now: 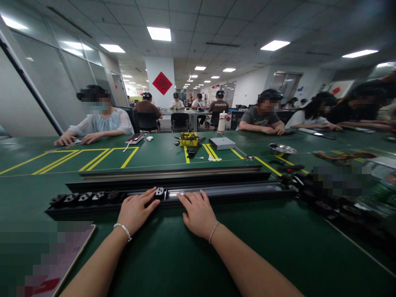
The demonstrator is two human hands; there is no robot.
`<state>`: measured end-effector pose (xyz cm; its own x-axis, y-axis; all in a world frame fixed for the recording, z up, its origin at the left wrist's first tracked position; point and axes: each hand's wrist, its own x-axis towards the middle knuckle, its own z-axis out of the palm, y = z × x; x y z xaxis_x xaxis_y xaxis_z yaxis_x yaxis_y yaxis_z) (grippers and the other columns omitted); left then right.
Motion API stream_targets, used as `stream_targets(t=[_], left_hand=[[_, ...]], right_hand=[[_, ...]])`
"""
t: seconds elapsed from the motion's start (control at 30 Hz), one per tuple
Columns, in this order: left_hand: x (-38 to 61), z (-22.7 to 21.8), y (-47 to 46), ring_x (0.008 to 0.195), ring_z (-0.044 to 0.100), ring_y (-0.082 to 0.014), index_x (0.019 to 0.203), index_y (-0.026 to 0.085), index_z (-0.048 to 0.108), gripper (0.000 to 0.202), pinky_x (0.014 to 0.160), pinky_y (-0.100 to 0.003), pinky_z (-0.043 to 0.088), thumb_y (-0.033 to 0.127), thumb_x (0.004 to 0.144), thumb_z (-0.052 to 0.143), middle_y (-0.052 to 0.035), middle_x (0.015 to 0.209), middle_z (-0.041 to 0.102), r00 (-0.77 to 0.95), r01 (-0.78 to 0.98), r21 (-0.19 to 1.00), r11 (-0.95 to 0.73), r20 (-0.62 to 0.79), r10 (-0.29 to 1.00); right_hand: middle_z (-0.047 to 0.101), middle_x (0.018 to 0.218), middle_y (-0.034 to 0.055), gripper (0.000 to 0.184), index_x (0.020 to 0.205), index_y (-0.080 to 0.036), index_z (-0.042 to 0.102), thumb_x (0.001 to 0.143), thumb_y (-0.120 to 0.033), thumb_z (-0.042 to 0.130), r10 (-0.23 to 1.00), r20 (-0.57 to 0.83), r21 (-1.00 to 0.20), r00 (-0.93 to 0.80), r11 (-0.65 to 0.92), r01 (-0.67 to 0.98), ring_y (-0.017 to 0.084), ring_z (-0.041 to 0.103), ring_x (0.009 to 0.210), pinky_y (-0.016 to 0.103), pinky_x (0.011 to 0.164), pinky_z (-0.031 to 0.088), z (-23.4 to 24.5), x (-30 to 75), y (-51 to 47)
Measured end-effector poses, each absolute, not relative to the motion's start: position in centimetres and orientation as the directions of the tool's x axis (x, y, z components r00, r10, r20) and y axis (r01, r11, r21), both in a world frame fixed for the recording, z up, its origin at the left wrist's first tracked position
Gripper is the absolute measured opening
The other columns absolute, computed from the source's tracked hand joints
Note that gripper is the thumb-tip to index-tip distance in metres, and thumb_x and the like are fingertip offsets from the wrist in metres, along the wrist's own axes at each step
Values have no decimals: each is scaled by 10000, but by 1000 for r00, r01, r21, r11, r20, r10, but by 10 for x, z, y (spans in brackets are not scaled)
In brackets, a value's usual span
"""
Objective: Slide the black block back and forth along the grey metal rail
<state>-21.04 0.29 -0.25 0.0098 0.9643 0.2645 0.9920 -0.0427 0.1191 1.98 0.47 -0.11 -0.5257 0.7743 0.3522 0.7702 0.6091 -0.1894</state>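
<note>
A long black channel rail (225, 191) lies across the green table in front of me. My left hand (136, 212) rests at its middle, thumb and index finger at the near and far sides of a small black block with a white top (159, 192) in the channel. My right hand (198, 214) lies palm down with its fingers spread, fingertips on the rail just right of that block. Several similar black-and-white blocks (84, 197) stand in a row in the rail's left part. My left palm hides some of the channel.
Other black rails (170, 175) lie parallel behind. Dark parts (334, 202) are heaped at right, near a metal bowl (282, 149). A yellow box with cables (188, 139) and a grey box (222, 143) stand across the table. People sit at the far side.
</note>
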Motion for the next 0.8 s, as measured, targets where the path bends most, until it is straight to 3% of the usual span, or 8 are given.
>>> stream_targets(t=[0.8], left_hand=[[-208,-1,2,1062,541,-199,1162,376,517,461,910,-384,340,579,787,340,76,1302,466,15,995,95,-42,263,965]], right_hand=[[478,1249,39,547,1309,-281,343,778,-298,471,773,356,-201,-525,612,765,208,380,1132,431,1024,118,-4,20,6]])
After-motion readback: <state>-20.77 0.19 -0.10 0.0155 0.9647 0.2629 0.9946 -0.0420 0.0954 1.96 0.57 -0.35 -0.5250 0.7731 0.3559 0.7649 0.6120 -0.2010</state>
